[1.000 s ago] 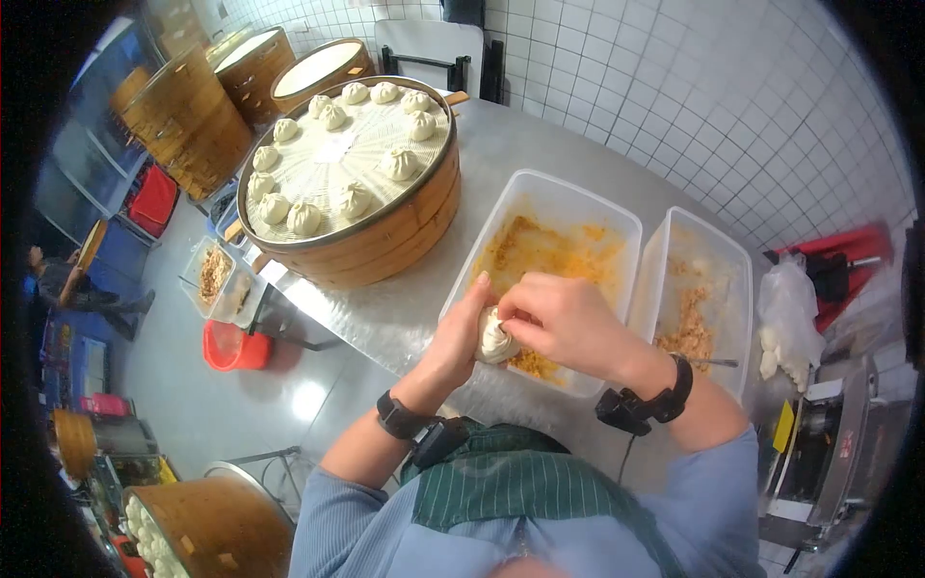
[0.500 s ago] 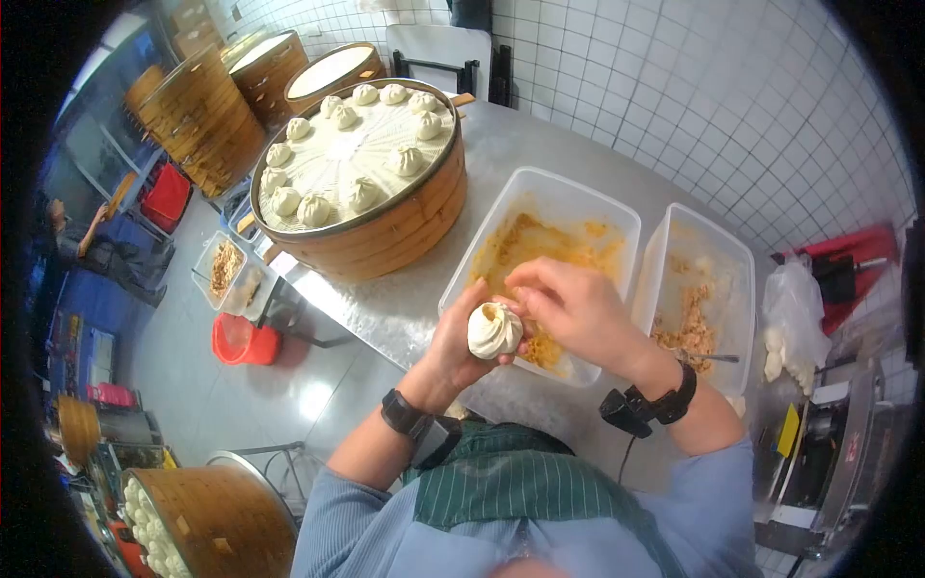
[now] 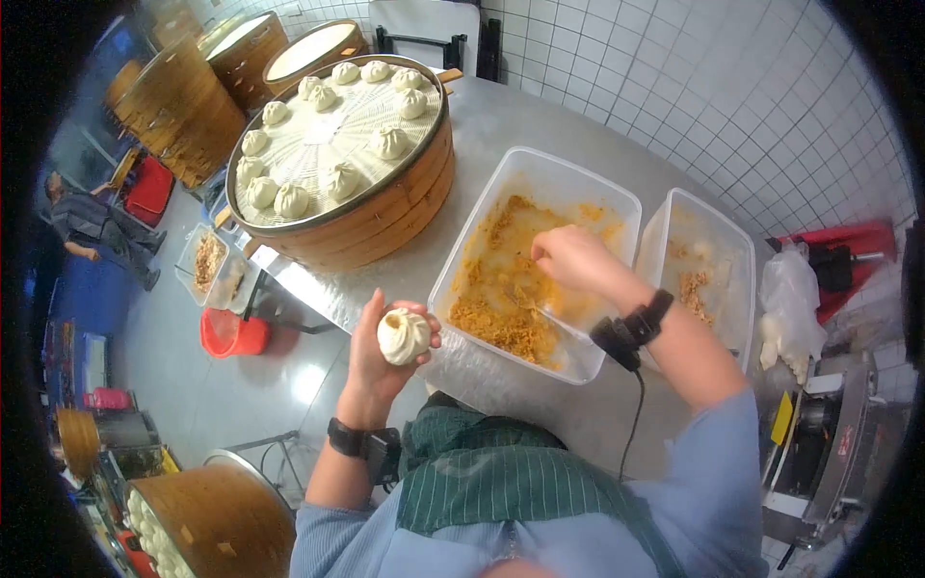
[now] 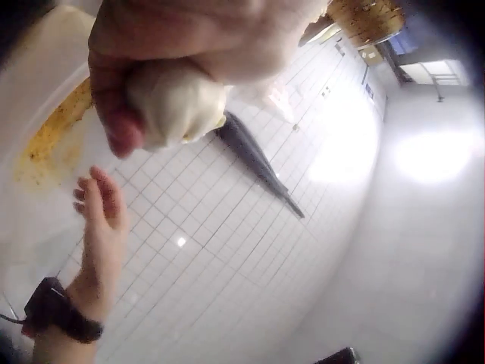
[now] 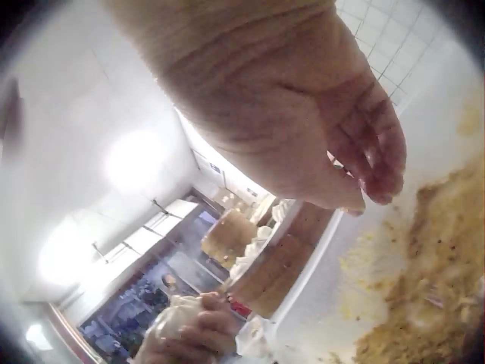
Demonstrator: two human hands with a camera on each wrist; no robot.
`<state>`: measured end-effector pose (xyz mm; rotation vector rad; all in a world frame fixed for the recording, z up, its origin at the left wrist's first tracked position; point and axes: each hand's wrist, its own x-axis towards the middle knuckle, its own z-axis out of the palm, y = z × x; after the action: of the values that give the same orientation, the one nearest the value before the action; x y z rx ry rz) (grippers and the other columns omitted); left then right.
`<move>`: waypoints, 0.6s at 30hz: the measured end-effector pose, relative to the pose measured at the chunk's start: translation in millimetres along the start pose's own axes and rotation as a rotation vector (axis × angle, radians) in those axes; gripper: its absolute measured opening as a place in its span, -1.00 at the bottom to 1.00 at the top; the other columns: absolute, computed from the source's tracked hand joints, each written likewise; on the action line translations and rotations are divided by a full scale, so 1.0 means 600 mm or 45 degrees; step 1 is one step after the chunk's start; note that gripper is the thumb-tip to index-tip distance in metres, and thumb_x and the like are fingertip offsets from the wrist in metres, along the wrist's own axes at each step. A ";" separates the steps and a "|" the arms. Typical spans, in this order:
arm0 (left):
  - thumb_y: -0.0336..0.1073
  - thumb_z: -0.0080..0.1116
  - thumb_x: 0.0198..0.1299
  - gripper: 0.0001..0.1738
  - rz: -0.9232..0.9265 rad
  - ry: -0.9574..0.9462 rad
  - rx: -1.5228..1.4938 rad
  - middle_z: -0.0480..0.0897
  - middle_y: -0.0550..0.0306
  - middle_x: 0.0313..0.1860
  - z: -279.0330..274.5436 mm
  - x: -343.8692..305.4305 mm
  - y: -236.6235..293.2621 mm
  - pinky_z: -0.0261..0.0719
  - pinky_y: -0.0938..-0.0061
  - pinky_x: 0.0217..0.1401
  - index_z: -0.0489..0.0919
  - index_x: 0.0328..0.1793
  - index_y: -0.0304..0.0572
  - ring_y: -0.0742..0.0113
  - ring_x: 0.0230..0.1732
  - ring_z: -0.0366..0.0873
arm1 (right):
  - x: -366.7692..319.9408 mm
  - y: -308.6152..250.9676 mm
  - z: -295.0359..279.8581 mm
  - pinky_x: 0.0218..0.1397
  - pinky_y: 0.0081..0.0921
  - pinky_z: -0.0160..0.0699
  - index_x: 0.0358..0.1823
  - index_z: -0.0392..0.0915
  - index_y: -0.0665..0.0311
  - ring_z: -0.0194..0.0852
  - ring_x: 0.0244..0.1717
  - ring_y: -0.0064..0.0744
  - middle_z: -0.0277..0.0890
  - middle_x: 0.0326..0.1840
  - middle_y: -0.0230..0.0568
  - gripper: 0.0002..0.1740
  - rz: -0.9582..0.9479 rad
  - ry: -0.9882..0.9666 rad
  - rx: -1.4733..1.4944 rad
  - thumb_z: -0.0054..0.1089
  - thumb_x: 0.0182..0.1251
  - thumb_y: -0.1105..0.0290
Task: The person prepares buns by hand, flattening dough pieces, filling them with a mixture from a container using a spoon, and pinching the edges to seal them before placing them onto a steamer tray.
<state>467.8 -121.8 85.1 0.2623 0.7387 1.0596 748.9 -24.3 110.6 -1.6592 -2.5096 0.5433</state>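
Observation:
A pleated dough bun (image 3: 404,336) with a small opening at its top sits in my left hand (image 3: 364,371), which holds it with fingers curled round its side. In the left wrist view the bun (image 4: 176,106) shows between thumb and palm. My right hand (image 3: 583,260) hovers over a clear plastic tub (image 3: 438,289) of yellow-orange filling (image 3: 506,328). Its fingers are loosely bent, and the right wrist view shows nothing between them. A spoon (image 3: 564,323) lies in the tub, below that hand.
A large round bamboo steamer (image 3: 361,226) with several pleated buns (image 3: 292,200) stands at the left of the metal table (image 3: 578,116). A second tub (image 3: 742,250) holds pinkish filling. More steamers (image 3: 178,111) are stacked behind. A person (image 3: 92,226) stands far left.
The left hand has drawn back left with the bun, away from the tub. My right hand has let go of the bun's top and moved right and farther over the filling tub.

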 end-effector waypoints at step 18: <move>0.15 -0.35 0.43 -0.34 -0.422 0.044 0.121 0.62 -0.19 -0.42 -0.214 0.116 0.159 0.47 0.44 -0.63 0.57 -0.29 -0.27 -0.01 -0.47 0.62 | 0.151 -0.007 0.147 -0.04 -0.14 0.57 -0.25 0.67 0.22 0.60 -0.12 0.05 0.64 -0.22 0.04 -0.79 0.658 -0.129 0.113 0.12 0.09 0.42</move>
<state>335.9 -34.3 11.9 0.1952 0.8324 0.7177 685.3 34.7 18.6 -2.2993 -2.0614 0.7818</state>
